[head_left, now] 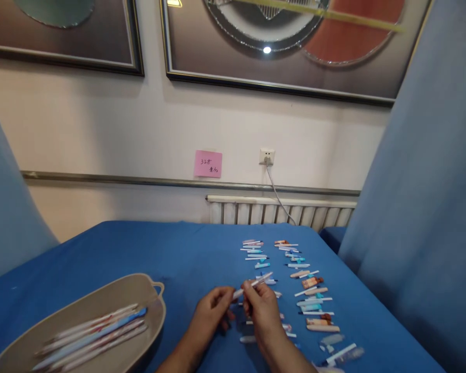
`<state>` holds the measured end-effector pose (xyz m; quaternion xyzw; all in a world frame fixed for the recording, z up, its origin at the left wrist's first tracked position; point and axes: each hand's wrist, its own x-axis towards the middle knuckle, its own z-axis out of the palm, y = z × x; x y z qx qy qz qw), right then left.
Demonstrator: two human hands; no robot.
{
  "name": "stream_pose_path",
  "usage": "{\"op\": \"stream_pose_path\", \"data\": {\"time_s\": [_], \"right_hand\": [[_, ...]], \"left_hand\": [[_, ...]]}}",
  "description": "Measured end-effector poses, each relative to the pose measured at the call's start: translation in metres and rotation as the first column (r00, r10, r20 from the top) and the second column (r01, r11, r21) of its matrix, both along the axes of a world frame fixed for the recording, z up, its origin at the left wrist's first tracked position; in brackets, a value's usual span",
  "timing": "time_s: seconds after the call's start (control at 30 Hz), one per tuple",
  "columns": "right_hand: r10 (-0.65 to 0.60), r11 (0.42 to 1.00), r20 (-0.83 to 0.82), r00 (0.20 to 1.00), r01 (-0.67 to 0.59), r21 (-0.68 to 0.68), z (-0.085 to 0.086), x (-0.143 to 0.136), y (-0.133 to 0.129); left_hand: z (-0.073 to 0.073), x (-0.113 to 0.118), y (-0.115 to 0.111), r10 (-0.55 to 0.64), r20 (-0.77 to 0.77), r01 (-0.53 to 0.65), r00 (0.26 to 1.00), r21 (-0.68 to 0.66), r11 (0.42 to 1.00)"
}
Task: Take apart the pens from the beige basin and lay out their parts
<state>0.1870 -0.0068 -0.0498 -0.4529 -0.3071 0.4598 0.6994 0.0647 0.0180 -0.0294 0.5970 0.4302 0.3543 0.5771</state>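
Both of my hands are together above the table, around a slim, pale pen [263, 278]. My right hand [264, 308] is closed on its barrel, and one end points up and to the right. My left hand [213, 312] pinches the other end near its fingertips. Beneath and beyond my right hand, a column of loose pen parts [256, 256] in white, light blue and pink runs away from me; my hand and forearm hide some of them. To the right lies a second column of pen parts [311, 306], with white tubes, blue pieces and orange-brown pieces.
A beige oval basin [160, 316] with a looped handle stands at left, holding several long pens [97, 336]. A blue cloth [186, 248] covers the table. Behind are a radiator [252, 210], a wall socket [266, 156] and a pink note [208, 163]. Blue curtains [423, 171] hang on both sides.
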Motion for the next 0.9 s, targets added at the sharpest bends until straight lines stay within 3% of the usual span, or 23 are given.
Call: {"op": "stream_pose_path", "data": {"time_s": [0.1, 0.3, 0.47, 0.67, 0.83, 0.9], "right_hand": [[-0.013, 1.0, 0.007, 1.0, 0.013, -0.007, 0.005, -0.001, 0.001], [-0.016, 1.0, 0.019, 1.0, 0.017, -0.025, 0.008, -0.003, 0.001], [-0.019, 0.999, 0.026, 0.999, 0.02, -0.035, 0.006, -0.003, 0.003], [-0.033, 0.999, 0.011, 0.999, 0.034, -0.041, 0.005, -0.003, 0.006], [-0.047, 0.998, -0.004, 0.999, 0.047, -0.037, 0.005, -0.004, 0.007], [-0.052, 0.998, -0.003, 0.999, 0.051, -0.039, 0.007, -0.005, 0.007]], "left_hand": [[-0.001, -0.001, 0.004, 0.024, 0.024, -0.026, 0.999, 0.086, 0.996], [-0.006, -0.001, 0.004, -0.009, -0.059, 0.011, 0.998, 0.026, 1.0], [-0.008, -0.001, 0.005, 0.014, -0.051, -0.002, 0.999, 0.215, 0.977], [-0.005, -0.001, 0.003, -0.011, -0.179, 0.029, 0.984, 0.096, 0.995], [0.003, 0.0, 0.002, 0.084, -0.109, -0.052, 0.991, 0.265, 0.963], [0.002, -0.001, 0.003, 0.062, -0.143, -0.025, 0.988, 0.249, 0.968]]}}
